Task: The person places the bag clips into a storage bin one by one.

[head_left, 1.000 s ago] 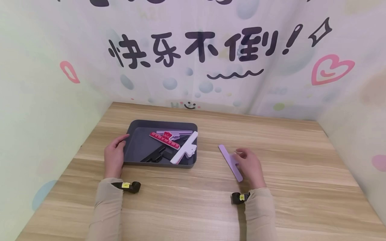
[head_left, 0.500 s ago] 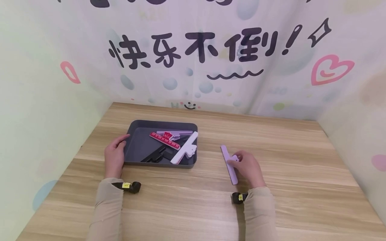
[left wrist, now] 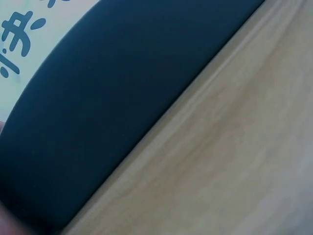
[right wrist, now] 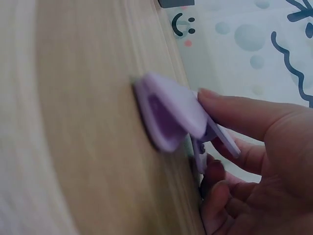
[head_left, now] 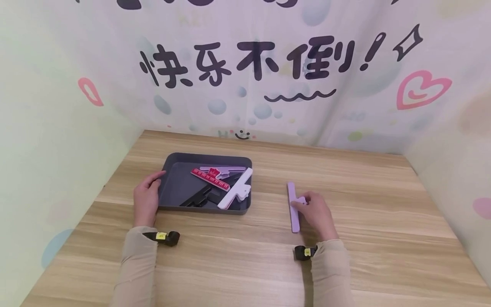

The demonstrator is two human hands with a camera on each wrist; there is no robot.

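Note:
A long purple clip (head_left: 293, 209) stands near the table's surface to the right of the tray, almost in line with my forearm. My right hand (head_left: 318, 213) holds its handle part, thumb on the near side. In the right wrist view the purple clip (right wrist: 176, 107) shows its long jaw end-on, and the thumb and fingers of my right hand (right wrist: 264, 147) are around its handles. My left hand (head_left: 146, 198) grips the left side of a dark grey tray (head_left: 203, 209). The left wrist view is mostly filled by the outer wall of the tray (left wrist: 112, 83).
Inside the tray lie a red clip with a piano-key pattern (head_left: 209, 178), a white clip (head_left: 235, 189), a black clip (head_left: 197, 197) and another purple clip (head_left: 230, 169), partly overlapping. The wooden table (head_left: 245, 264) meets a printed curtain (head_left: 245, 111) at the back.
The purple clip in my right hand has turned from a slant to nearly straight, its lower end swinging left. My left hand and the tray have stayed in place.

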